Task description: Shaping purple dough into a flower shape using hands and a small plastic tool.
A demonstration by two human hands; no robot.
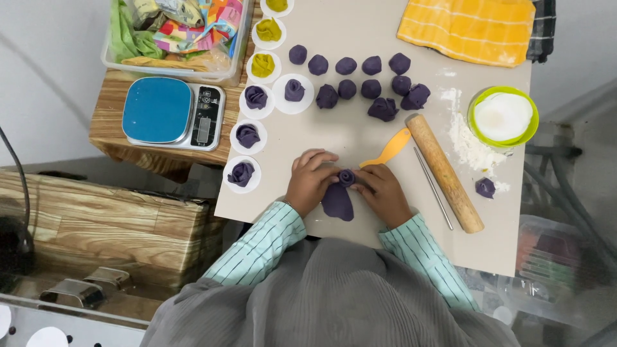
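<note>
From the head camera, the left hand (311, 180) and right hand (385, 191) meet over a strip of purple dough (338, 198) near the front edge of the beige mat (360, 138). The fingers of both hands curl closed around the strip's rolled top, pinching it from either side so the coil holds its shape while the flat tail trails toward the person. Just beyond the right hand lie an orange scraper (389, 149), a wooden rolling pin (445, 172) and a thin metal rod (433, 187), kept within reach. Finished purple rosettes (247, 135) sit on white paper rounds along the mat's left edge, apart from the plain dough balls (360, 76) farther back. A blue kitchen scale (173, 113) stands on the wooden side table.
</note>
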